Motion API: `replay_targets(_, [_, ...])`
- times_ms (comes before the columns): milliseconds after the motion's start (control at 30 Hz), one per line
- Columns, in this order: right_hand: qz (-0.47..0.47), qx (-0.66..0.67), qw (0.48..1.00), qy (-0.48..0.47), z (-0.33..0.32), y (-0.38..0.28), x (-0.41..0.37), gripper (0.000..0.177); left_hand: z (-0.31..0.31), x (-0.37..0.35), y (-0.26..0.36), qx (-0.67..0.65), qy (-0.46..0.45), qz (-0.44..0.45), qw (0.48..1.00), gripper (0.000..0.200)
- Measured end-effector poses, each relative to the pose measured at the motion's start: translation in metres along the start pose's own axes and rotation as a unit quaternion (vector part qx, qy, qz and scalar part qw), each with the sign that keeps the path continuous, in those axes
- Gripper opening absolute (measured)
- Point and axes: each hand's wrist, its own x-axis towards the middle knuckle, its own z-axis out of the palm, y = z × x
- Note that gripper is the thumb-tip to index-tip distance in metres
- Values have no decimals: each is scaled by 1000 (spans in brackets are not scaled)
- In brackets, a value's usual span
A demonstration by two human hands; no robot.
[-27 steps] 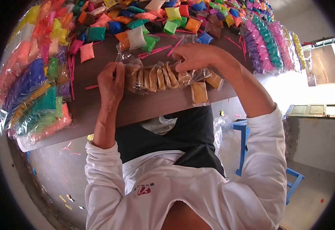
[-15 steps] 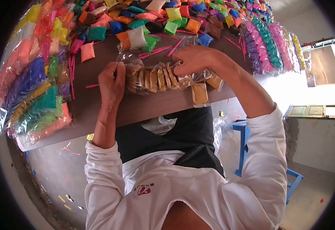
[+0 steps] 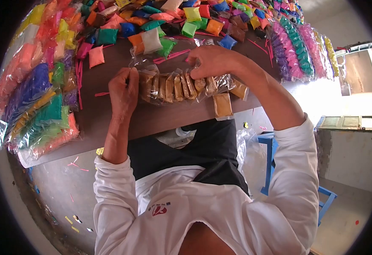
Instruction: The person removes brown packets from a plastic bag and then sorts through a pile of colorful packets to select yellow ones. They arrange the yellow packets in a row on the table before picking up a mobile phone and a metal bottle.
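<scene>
A clear plastic bag [image 3: 155,100] lies on the table in front of me, with a row of golden-brown packets [image 3: 169,87] standing side by side in it. My left hand [image 3: 124,87] is closed, pinching the bag's left end. Over the right half of the row, my right hand [image 3: 213,61] has its fingers curled down onto the bag and packets; its fingertips are partly hidden. Outside the row, one loose golden-brown packet [image 3: 223,105] rests at the table's near edge. Another brown packet [image 3: 239,90] lies at the bag's right end.
Filled bags of colored packets [image 3: 37,97] are stacked on the left, and more filled bags [image 3: 294,51] lie at right. A heap of loose colored packets [image 3: 190,21] covers the far side. Pink ties [image 3: 171,56] are scattered on the brown table [image 3: 103,117]. A blue stool frame [image 3: 269,165] stands below right.
My right hand has shifted slightly up and left, uncovering more packets at the right of the row. A pink tie near its fingers is no longer visible. My left hand stays put.
</scene>
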Motion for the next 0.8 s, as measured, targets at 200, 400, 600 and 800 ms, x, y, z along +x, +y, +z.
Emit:
replay_targets(200, [-35, 22, 999, -2, 1, -8, -5, 35, -2, 0, 0, 18, -3, 5, 1000, 26])
replay_targets(400, [-3, 61, 998, -23, 2, -6, -7, 35, -2, 2, 1, 31, -3, 5, 999, 27])
replay_targets(600, [-18, 62, 989, 134, -12, 20, -13, 28, -3, 2, 3, 44, -3, -8, 999, 26])
replay_targets(800, [-12, -147, 982, 120, -2, 27, -13, 27, -3, 2, 4, 30, 4, 19, 999, 26])
